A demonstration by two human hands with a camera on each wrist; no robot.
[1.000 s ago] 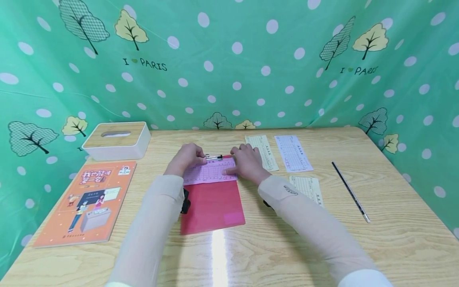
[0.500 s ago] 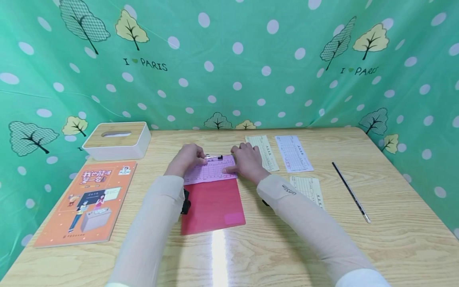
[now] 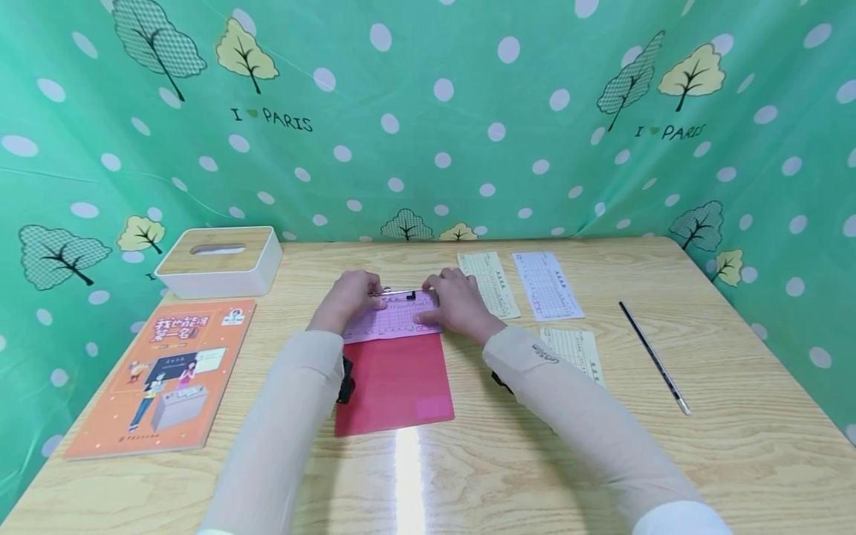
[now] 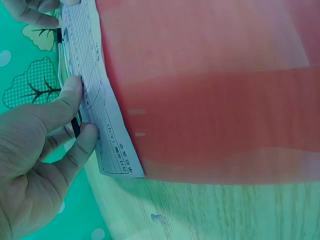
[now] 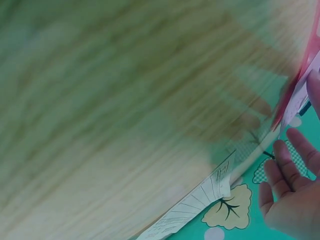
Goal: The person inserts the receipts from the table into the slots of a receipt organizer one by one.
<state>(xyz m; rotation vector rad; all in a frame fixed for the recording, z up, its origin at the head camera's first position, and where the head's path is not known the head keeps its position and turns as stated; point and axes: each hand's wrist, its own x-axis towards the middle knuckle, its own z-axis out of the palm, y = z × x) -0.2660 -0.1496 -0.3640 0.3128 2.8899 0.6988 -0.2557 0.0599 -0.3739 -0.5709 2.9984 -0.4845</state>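
A red clipboard lies mid-table, with a pink printed slip across its top part. The metal clip, with black ends, runs along the far edge. At the upper left, my left hand grips the clip and board edge; in the left wrist view, two fingertips touch the slip beside the clip. My right hand holds the slip's right side, thumb on the paper and index finger by the clip's right end. The right wrist view shows its other fingers loosely bent past the edge.
An orange book and a white tissue box with a wooden lid stand at the left. To the right are two yellowish slips, a white slip and a dark pencil.
My right index finger has moved slightly left to the clip's end, and the clip's long bar shows more. The red clipboard has shifted slightly left. The slip stays in place.
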